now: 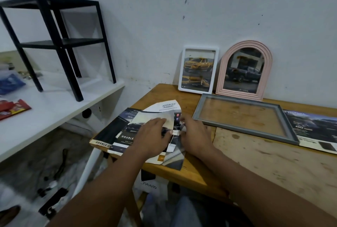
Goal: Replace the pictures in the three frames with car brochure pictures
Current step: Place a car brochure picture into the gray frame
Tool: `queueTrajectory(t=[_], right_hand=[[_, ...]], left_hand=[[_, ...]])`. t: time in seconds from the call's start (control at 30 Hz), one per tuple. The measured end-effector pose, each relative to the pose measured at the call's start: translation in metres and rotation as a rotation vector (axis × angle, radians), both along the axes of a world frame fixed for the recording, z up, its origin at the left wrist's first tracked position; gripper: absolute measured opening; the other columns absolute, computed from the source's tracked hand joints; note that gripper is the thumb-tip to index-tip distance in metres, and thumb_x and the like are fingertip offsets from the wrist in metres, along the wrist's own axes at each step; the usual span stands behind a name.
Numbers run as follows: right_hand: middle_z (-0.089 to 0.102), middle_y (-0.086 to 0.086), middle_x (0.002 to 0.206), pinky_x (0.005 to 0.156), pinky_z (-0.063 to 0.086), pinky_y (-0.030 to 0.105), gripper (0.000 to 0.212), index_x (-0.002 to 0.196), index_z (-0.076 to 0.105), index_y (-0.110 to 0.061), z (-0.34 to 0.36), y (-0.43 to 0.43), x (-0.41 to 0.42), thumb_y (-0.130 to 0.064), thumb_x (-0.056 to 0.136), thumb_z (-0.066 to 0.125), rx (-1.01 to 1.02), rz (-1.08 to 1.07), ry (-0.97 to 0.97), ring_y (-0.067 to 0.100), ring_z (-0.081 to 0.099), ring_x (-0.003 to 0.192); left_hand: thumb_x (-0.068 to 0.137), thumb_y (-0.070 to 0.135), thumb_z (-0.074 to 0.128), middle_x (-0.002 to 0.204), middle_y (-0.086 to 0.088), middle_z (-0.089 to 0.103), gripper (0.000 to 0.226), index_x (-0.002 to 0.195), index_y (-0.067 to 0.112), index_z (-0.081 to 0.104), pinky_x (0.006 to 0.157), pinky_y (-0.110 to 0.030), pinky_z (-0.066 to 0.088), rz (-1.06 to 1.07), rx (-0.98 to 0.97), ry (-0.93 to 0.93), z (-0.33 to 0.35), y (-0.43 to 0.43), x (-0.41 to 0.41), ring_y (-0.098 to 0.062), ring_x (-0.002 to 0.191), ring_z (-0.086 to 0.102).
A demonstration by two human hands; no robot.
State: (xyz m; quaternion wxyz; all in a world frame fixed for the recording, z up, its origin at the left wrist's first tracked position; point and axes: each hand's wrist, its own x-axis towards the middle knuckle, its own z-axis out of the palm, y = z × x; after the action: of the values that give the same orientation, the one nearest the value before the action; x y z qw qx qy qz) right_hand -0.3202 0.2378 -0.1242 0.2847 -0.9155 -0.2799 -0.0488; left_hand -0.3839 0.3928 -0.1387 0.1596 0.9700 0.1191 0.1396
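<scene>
A pile of car brochure pages and cut pieces point(127, 134) lies at the wooden table's left corner. My left hand point(151, 135) rests flat on the pile, fingers spread over a cut picture. My right hand point(193, 135) touches the pile's right side, its fingertips hidden among the papers. Against the wall stand a white rectangular frame point(198, 69) with a yellow car picture and a pink arched frame point(244, 70) with a dark car picture. A grey frame point(244, 117) lies flat on the table with only wood showing through it.
Another brochure point(317, 130) lies at the table's right, partly under the grey frame. A white shelf point(54, 106) to the left carries a black metal stand point(60, 42) and red and blue packets. The floor below is cluttered.
</scene>
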Motion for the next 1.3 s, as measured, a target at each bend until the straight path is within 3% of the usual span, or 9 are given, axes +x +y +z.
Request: queueTrajectory(t=[0.13,0.23,0.37,0.5,0.6,0.7,0.87,1.17,1.3], right_hand=[[0.064,0.0,0.119,0.088,0.054,0.046,0.053,0.132,0.046,-0.028,0.014,0.009,-0.002,-0.008,0.088,0.066,0.263,0.012,0.039,0.022,0.061,0.106],[0.06,0.0,0.116,0.081,0.058,0.044,0.051,0.13,0.048,-0.025,0.029,0.006,0.009,-0.002,0.088,0.064,0.405,-0.006,0.065,0.02,0.06,0.104],[0.053,-0.004,0.112,0.077,0.054,0.028,0.045,0.129,0.049,-0.023,0.045,-0.009,0.029,-0.002,0.091,0.06,0.464,-0.039,0.003,0.014,0.053,0.103],[0.053,-0.006,0.121,0.068,0.039,0.011,0.047,0.13,0.049,-0.022,0.042,-0.019,0.041,0.001,0.091,0.06,0.507,0.0,0.136,0.008,0.049,0.106],[0.051,-0.007,0.121,0.077,0.042,0.013,0.047,0.132,0.049,-0.019,0.029,-0.02,0.042,0.002,0.092,0.059,0.516,0.009,0.173,0.008,0.049,0.109],[0.054,-0.002,0.125,0.087,0.047,0.025,0.047,0.132,0.05,-0.019,0.021,-0.024,0.046,0.004,0.091,0.056,0.522,-0.034,0.123,0.013,0.052,0.113],[0.055,-0.001,0.13,0.089,0.046,0.026,0.051,0.132,0.052,-0.023,0.026,-0.034,0.055,0.007,0.09,0.053,0.482,-0.085,0.069,0.015,0.052,0.118],[0.055,-0.003,0.114,0.066,0.04,0.013,0.04,0.118,0.06,-0.022,0.077,-0.116,0.108,0.007,0.092,0.053,0.346,-0.167,0.01,0.014,0.051,0.103],[0.06,0.001,0.111,0.075,0.043,0.022,0.037,0.115,0.063,-0.019,0.086,-0.175,0.135,0.009,0.091,0.054,0.289,-0.253,0.024,0.017,0.054,0.101]], left_hand=[[0.102,0.046,0.048,0.152,-0.001,0.046,0.056,0.152,0.022,0.038,0.112,-0.045,0.038,-0.015,-0.006,-0.039,0.003,-0.002,0.001,-0.021,0.137,0.043],[0.103,0.047,0.045,0.153,-0.001,0.045,0.056,0.152,0.022,0.036,0.11,-0.044,0.039,-0.026,-0.02,-0.064,0.007,-0.006,0.006,-0.022,0.137,0.043],[0.102,0.058,0.039,0.158,-0.004,0.036,0.063,0.154,0.022,0.032,0.114,-0.048,0.037,-0.009,-0.062,-0.079,0.011,-0.015,0.02,-0.024,0.143,0.035],[0.097,0.07,0.028,0.167,0.0,0.022,0.071,0.158,0.033,0.02,0.12,-0.055,0.027,-0.041,-0.139,-0.154,0.016,-0.029,0.041,-0.024,0.153,0.019],[0.101,0.06,0.033,0.167,0.001,0.023,0.067,0.159,0.033,0.015,0.12,-0.055,0.025,-0.097,-0.119,-0.084,0.01,-0.032,0.044,-0.024,0.153,0.019],[0.105,0.049,0.037,0.166,-0.002,0.024,0.064,0.161,0.029,0.013,0.121,-0.057,0.019,-0.071,-0.04,0.031,-0.002,-0.025,0.037,-0.027,0.152,0.02],[0.106,0.041,0.038,0.164,-0.003,0.03,0.061,0.161,0.033,0.012,0.124,-0.056,0.012,-0.07,0.029,0.134,0.005,-0.019,0.034,-0.029,0.152,0.02],[0.095,0.035,0.054,0.151,-0.003,0.05,0.057,0.149,0.028,0.038,0.122,-0.055,0.018,-0.003,0.166,0.208,0.033,-0.024,0.064,-0.027,0.142,0.039],[0.099,0.035,0.052,0.154,-0.004,0.047,0.055,0.152,0.025,0.039,0.12,-0.05,0.028,-0.059,0.12,0.079,0.037,-0.047,0.087,-0.027,0.142,0.039]])
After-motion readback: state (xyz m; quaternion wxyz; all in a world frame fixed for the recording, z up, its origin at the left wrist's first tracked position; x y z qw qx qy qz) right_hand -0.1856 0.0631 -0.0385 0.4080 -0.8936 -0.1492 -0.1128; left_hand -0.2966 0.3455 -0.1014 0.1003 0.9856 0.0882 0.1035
